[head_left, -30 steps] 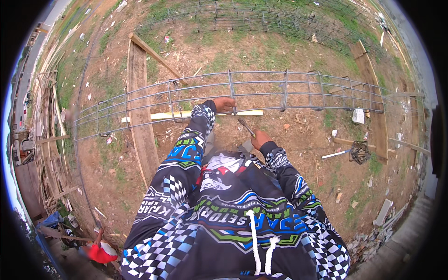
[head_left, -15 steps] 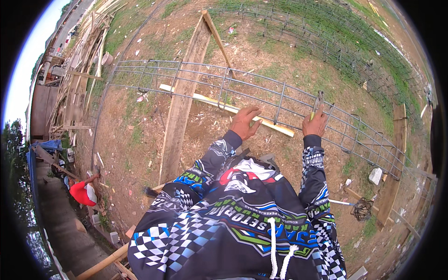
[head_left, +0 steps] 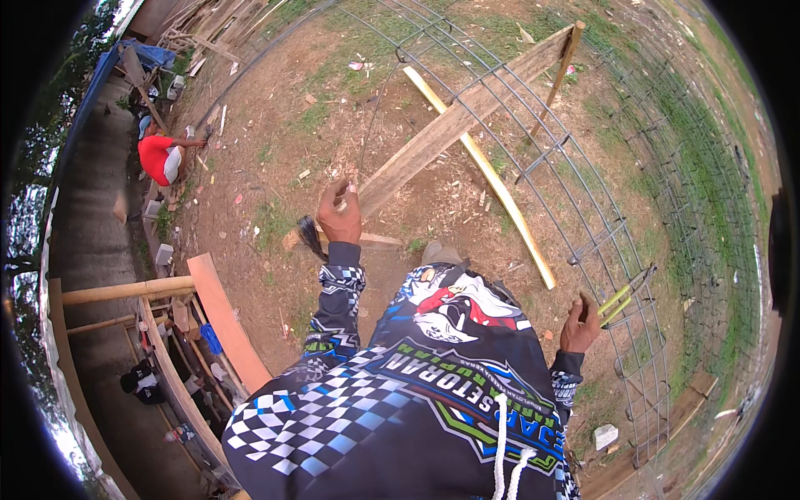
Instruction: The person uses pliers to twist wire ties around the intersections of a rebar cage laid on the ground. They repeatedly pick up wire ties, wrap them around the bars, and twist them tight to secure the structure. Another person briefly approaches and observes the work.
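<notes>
My right hand (head_left: 579,327) is closed on the pincers (head_left: 617,305), which have yellow-green handles. Their dark jaws reach over the near side of the rebar cage (head_left: 596,250), a long frame of steel bars joined by bent stirrups. To the left, away from the cage, is my left hand (head_left: 340,218), with fingers loosely bent, a gap beside the thumb and nothing visible in it. Close by that hand, a bundle of thin dark strands (head_left: 312,237) sits at the near end of a wooden support. A wide plank (head_left: 450,129) of that support passes beneath the cage.
A pale wooden strip (head_left: 500,187) lies on the ground between me and the cage. More wire-like steel frames (head_left: 683,158) rest on grass at right. A person in red (head_left: 157,158) crouches at far left, by a concrete strip (head_left: 96,217). Timber framing (head_left: 225,312) stands near left.
My view has swung left, so the cage now runs down the right side. My left hand has moved from the cage toward the dark strands. The pincers stay in my right hand.
</notes>
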Tool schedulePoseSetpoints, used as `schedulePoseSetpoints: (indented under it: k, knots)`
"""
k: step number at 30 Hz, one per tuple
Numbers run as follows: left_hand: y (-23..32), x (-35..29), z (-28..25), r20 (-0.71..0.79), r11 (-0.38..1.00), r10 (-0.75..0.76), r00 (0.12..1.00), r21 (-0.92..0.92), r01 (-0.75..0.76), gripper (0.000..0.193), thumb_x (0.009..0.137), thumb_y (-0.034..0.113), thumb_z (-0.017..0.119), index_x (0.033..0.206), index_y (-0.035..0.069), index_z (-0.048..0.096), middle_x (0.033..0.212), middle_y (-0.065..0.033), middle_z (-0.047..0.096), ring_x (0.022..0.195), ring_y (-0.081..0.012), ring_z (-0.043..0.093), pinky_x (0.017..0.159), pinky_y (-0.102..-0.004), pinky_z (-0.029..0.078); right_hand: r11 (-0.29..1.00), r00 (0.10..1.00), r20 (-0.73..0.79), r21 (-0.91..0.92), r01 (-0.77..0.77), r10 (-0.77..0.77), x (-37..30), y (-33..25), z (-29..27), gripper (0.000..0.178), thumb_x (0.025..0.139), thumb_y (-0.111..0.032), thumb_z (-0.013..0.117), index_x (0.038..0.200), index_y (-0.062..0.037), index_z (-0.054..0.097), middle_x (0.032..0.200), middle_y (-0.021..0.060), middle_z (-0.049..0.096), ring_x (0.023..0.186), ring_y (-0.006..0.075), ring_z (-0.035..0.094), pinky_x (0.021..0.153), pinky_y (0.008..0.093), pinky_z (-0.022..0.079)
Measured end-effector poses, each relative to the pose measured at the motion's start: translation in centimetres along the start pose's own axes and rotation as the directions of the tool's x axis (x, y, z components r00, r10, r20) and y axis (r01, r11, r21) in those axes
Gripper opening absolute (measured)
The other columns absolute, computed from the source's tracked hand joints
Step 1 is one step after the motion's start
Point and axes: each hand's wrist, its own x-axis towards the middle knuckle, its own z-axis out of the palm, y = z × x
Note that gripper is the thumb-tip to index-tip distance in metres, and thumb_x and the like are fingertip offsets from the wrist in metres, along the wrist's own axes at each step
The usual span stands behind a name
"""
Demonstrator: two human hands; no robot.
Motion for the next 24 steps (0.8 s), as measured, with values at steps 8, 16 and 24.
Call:
schedulePoseSetpoints:
  k: [8, 16, 24]
  knots:
    - [0.8, 3.6, -8.4, 0.248, 0.864, -0.137, 0.959, -0.444, 0.238, 0.024, 0.092, 0.018, 0.059, 0.103, -0.003, 0.065, 0.093, -0.0114, 0.069, 0.081, -0.0176, 0.067, 0.074, -0.0286, 0.052, 0.974, 0.653, 0.734, 0.226, 0.020, -0.184, 1.9, -15.0, 14.3, 0.026, 0.084, -0.021, 0.066, 0.093, 0.0027, 0.066, 0.070, 0.0118, 0.066, 0.067, 0.0152, 0.063, 0.064, 0.0313, 0.049]
    - [-4.4, 4.2, -14.3, 0.218, 0.999, 0.012, 0.976, -0.052, -0.001, 0.037, 0.081, 0.023, 0.071, 0.109, 0.000, 0.065, 0.108, -0.0174, 0.066, 0.104, -0.0267, 0.063, 0.091, -0.0361, 0.047, 0.871, 0.125, 0.919, 0.395, -0.293, -0.375, -2.6, -33.4, 28.3, 0.029, 0.089, -0.028, 0.065, 0.099, -0.0001, 0.064, 0.078, 0.0041, 0.066, 0.068, 0.0096, 0.060, 0.059, 0.0247, 0.047]
    - [-7.3, 0.9, -12.5, 0.148, 0.973, 0.005, 0.989, -0.229, 0.030, 0.033, 0.070, 0.013, 0.078, 0.099, 0.000, 0.068, 0.100, -0.0179, 0.068, 0.094, -0.0300, 0.067, 0.083, -0.0353, 0.052, 0.834, 0.099, 0.945, 0.322, -0.448, -0.312, -4.6, -34.0, 31.3, 0.027, 0.085, -0.023, 0.069, 0.104, -0.0034, 0.065, 0.085, 0.0021, 0.067, 0.075, 0.0117, 0.062, 0.063, 0.0251, 0.049]
